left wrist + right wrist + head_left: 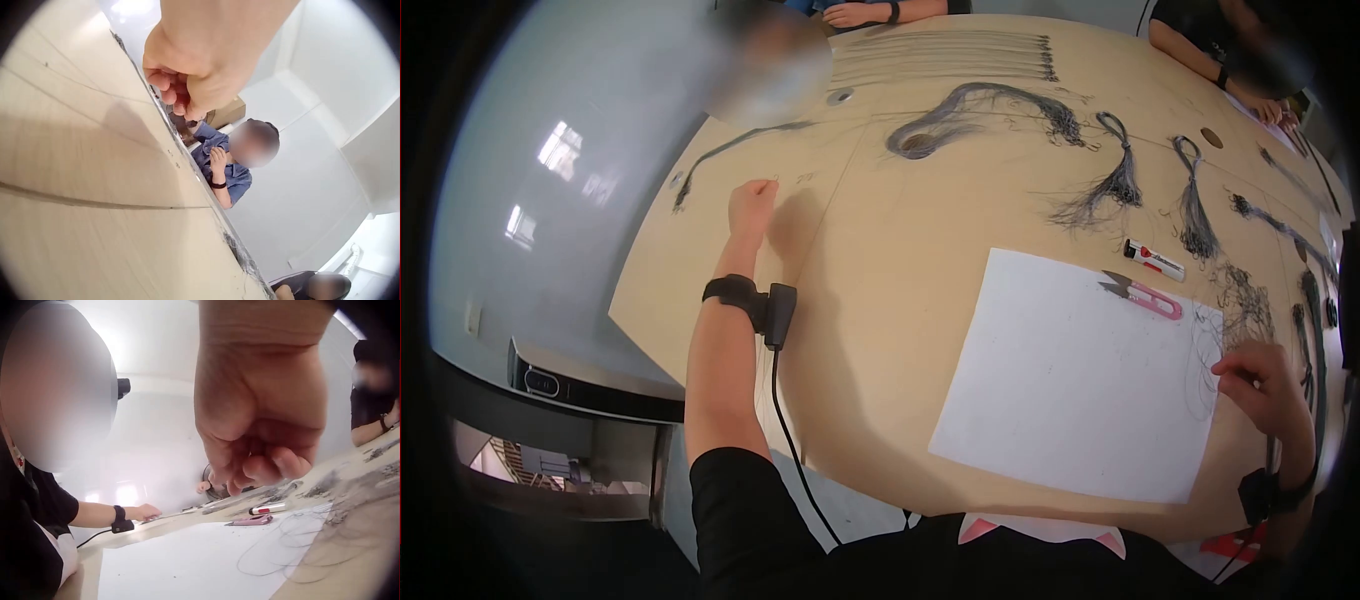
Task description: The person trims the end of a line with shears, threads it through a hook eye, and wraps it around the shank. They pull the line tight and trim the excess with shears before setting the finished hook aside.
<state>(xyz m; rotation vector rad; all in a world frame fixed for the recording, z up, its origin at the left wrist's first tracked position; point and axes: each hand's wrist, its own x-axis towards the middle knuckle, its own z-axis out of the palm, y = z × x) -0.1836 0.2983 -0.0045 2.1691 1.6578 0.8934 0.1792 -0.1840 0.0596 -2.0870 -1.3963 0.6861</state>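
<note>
My left hand (752, 208) is stretched out over the far left of the tabletop, fingers curled and thumb against them. In the left wrist view a thin fishing line (94, 92) runs across the board toward those fingertips. By the right edge of a white sheet (1080, 390), my right hand (1268, 385) pinches thumb to fingers at loose loops of clear fishing line (247, 562). The line is too fine for me to tell where it enters the pinch. Pink thread snips (1150, 298) and a white lighter (1153, 260) lie at the sheet's upper edge.
Bundles of snelled hooks (1122, 185) lie at the right and back, with a tangle of line (1245, 305) beside the sheet. A thin bundle (730, 150) lies at the far left. Straight rows (960, 55) stretch along the back. Other people sit across the table (880, 300).
</note>
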